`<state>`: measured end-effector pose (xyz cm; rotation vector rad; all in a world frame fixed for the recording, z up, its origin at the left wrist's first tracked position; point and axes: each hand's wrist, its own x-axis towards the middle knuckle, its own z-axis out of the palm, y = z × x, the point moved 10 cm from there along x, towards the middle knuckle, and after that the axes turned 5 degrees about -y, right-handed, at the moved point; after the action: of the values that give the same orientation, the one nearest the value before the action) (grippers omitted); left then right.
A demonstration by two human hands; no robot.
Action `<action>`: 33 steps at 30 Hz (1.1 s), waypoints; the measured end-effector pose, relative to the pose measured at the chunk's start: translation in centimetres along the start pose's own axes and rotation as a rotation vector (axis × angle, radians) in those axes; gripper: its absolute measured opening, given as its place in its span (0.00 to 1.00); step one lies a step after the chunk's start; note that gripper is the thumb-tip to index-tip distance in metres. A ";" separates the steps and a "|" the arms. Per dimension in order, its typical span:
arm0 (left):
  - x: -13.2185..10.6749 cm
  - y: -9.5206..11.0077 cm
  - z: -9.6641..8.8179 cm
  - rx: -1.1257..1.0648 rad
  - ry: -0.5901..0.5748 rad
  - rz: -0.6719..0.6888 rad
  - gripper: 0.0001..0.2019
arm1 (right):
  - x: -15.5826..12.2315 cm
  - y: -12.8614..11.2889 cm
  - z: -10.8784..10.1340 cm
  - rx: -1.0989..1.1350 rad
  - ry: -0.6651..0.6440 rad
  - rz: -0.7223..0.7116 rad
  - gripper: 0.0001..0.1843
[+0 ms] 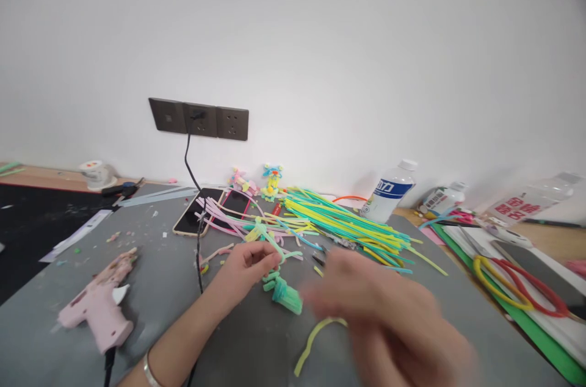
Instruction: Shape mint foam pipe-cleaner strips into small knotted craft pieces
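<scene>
My left hand (245,266) rests on the grey table mat (183,314), fingers curled and pinched on a teal pipe-cleaner figure (281,289) that lies just to its right. My right hand (384,314) is smeared by motion low in the middle right; its fingers cannot be made out. A yellow-green pipe cleaner (315,338) curves out beneath it, and I cannot tell whether the hand holds it. Behind both hands lies a heap of yellow, teal and pink pipe cleaners (339,219).
A pink glue gun (98,307) lies at the left, its black cord running to a wall socket (199,119). Two phones (201,211) lie behind my left hand. Water bottles (389,190) stand at the right, beside red and yellow loops (517,280) on paper sheets.
</scene>
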<state>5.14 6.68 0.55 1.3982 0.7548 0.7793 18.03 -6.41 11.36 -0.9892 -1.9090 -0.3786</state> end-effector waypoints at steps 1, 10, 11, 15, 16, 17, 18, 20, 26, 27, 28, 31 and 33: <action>0.0 0.0 0.1 -0.008 -0.007 0.000 0.21 | 1.5 1.3 2.1 0.106 -0.061 0.084 0.17; 0.7 -1.1 -0.5 0.013 0.024 -0.065 0.22 | -0.8 7.1 15.2 1.128 -0.462 0.724 0.15; 0.7 -1.2 -0.4 0.017 0.022 -0.064 0.22 | -1.0 7.1 15.2 1.145 -0.457 0.737 0.14; 0.5 -1.2 0.0 -0.004 -0.033 -0.049 0.22 | -1.0 6.4 15.0 1.210 -0.472 0.748 0.15; 0.4 -1.5 0.3 -0.028 -0.064 -0.070 0.22 | -1.1 6.2 15.1 1.237 -0.487 0.756 0.15; 0.3 -1.8 0.6 -0.056 -0.096 -0.099 0.22 | -1.2 5.9 15.3 1.265 -0.505 0.763 0.16; 0.2 -2.1 0.8 -0.080 -0.124 -0.128 0.22 | -1.3 5.7 15.4 1.290 -0.524 0.769 0.16; 0.0 -2.3 1.0 -0.088 -0.154 -0.150 0.22 | -1.5 5.4 15.7 1.319 -0.549 0.775 0.17; 0.1 -1.1 0.6 0.138 -0.111 -0.032 0.16 | -1.2 6.1 15.5 1.270 -0.510 0.765 0.18; 0.1 -0.9 0.5 0.158 -0.101 -0.017 0.15 | -1.2 6.1 15.5 1.258 -0.513 0.764 0.18; 0.1 -0.8 0.5 0.170 -0.091 -0.006 0.13 | -1.2 6.1 15.5 1.248 -0.516 0.764 0.19; 0.2 -0.4 0.1 0.197 -0.053 0.023 0.12 | -1.2 6.1 15.7 1.225 -0.515 0.764 0.18; 0.3 0.1 -0.3 0.210 -0.014 0.069 0.13 | -1.1 6.3 15.6 1.192 -0.491 0.753 0.17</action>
<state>5.04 7.08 0.60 1.6243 0.7981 0.7592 13.93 6.57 1.35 -0.8591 -1.5384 1.3819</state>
